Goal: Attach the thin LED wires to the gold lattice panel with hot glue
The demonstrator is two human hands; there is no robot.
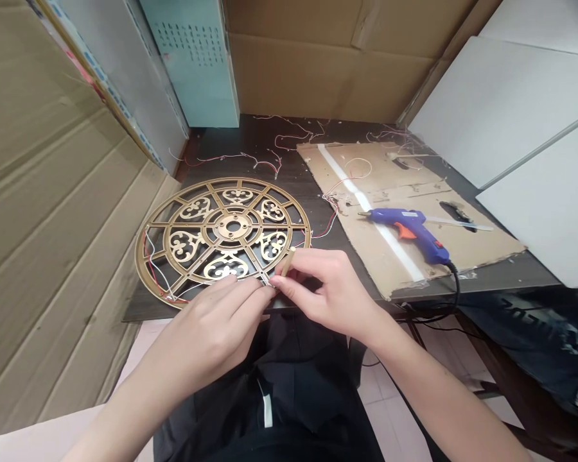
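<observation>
A round gold openwork metal frame (201,258) with scroll ornaments lies flat at the front left of the table. My left hand (216,317) is at its near right rim, fingers pressed together; what they pinch is hidden. Close against those fingertips, my right hand (325,285) is closed on a short tan stick (288,262), held tilted with its top end showing. Thin pale strands show between the fingertips, too small to make out. Red and white wires (153,260) run along the left part of the frame.
A blue hot glue gun (421,234) lies on a cardboard sheet (366,256) at the right, its black cord hanging over the table edge. Loose thin wires (255,160) lie behind the frame. Cardboard walls (313,70) and a light blue box (197,70) enclose the table.
</observation>
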